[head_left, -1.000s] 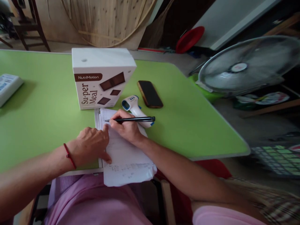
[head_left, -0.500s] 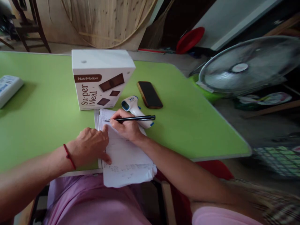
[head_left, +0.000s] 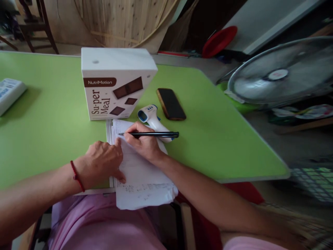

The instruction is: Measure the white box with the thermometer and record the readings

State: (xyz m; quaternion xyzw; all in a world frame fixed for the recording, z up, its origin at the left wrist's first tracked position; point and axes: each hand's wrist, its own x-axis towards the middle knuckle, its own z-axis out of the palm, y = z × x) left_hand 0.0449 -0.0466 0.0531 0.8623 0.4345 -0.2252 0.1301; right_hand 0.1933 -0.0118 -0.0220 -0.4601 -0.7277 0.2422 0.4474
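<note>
In my right hand is a black pen, pinched between thumb and fingers, its tip at the upper left part of a white notebook page. Rows of small handwriting show at the top of the page and near its curled lower edge. My left hand, with a red cord bracelet at the wrist, rests on the page's left edge. Its thumb and index finger are spread apart, and it holds nothing. Just beyond my right hand lies a white and blue infrared thermometer, its handle partly behind that hand.
A white NutriMotion box stands upright behind the notebook. A smartphone lies right of it on the green table. At the far left is a white box. A large fan stands beyond the table's right edge.
The view has shifted slightly, so the box, phone and fan appear a little further right. Both hands keep about the same place on the page, and the pen is still held.
</note>
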